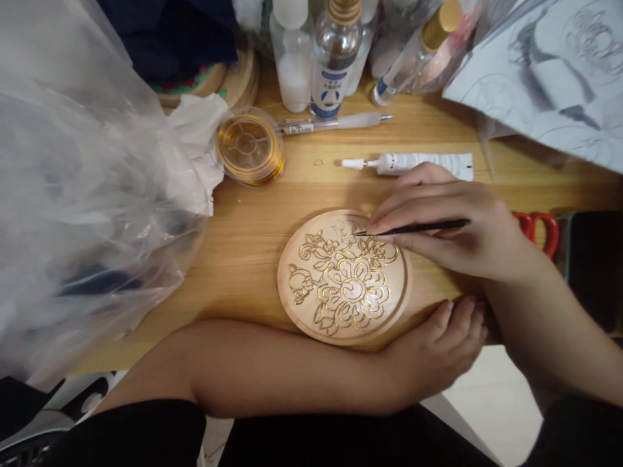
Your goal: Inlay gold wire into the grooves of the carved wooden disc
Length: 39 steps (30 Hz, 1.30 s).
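Observation:
On the table lies a round wooden plaque (pixel 302 259) with a raised floral design in gold wire; faint pencil lines show near its top edge. My right hand (pixel 448 211) is closed around slim black tweezers (pixel 423 226), their tips touching the plaque's upper part. Whether the tips hold a bit of wire is too small to tell. My left forearm lies along the table's front edge, below the plaque. Beside the plaque's lower right, my left hand (pixel 435 344) rests with loosely bent fingers and nothing visible in it; its palm is hidden.
Behind the plaque are a spool of gold wire (pixel 250 148), a pen (pixel 335 123), a glue tube (pixel 423 165) and a wire scrap (pixel 318 162). Bottles (pixel 335 65) stand at the back. Plastic sheeting (pixel 92 194) covers the left; sketches (pixel 559 71) and red-handled scissors (pixel 548 233) lie right.

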Motion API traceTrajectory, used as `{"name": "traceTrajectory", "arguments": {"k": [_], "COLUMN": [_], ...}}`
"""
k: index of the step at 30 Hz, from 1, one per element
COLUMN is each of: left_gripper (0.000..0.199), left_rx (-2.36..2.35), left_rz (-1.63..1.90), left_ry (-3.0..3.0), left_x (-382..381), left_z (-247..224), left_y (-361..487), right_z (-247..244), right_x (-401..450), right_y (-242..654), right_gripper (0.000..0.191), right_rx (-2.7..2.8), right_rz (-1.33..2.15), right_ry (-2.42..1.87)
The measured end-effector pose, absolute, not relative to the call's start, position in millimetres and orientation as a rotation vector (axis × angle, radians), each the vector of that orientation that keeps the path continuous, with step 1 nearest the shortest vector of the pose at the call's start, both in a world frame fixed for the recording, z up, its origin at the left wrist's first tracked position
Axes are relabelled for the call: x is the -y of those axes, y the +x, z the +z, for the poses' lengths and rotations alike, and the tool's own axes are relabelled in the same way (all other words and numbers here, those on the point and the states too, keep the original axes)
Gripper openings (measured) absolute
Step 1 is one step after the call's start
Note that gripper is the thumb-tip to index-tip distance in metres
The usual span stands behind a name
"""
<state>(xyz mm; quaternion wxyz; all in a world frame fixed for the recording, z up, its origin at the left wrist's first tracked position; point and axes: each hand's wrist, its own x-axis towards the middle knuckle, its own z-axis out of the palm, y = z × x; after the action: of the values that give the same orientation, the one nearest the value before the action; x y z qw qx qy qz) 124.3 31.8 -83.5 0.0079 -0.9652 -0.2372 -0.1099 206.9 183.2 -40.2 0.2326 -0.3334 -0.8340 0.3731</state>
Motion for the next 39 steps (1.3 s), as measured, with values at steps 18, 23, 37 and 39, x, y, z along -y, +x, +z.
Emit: {"name": "traceTrajectory", "arguments": {"k": [18, 23, 37, 39], "left_gripper": [0.051, 0.052, 0.052, 0.052], "left_rx": [0.754, 0.737, 0.653, 0.67], "left_rz": [-0.216, -0.182, -0.128, -0.151], "left_ry": [-2.947, -2.933, -2.946, -2.941], "left_x": [-32.5, -31.7, -33.7, -33.7], "left_z": [-77.8, -78.0, -77.6, -77.9], "left_y": [122.8, 123.5, 122.0, 121.9], "right_z": [-22.4, -22.7, -21.8, -21.6], "right_x": [-201.5, -200.3, -200.5, -201.5], "right_y": [199.6, 200.5, 196.8, 197.2], "right_gripper": [0.014, 0.012, 0.017, 0.018], "right_rx": [2.609, 2.603, 2.624, 2.632], "right_rz": [0.887, 0.886, 0.857, 0.854], "right_ry": [-0.654, -0.671, -0.665, -0.678]}}
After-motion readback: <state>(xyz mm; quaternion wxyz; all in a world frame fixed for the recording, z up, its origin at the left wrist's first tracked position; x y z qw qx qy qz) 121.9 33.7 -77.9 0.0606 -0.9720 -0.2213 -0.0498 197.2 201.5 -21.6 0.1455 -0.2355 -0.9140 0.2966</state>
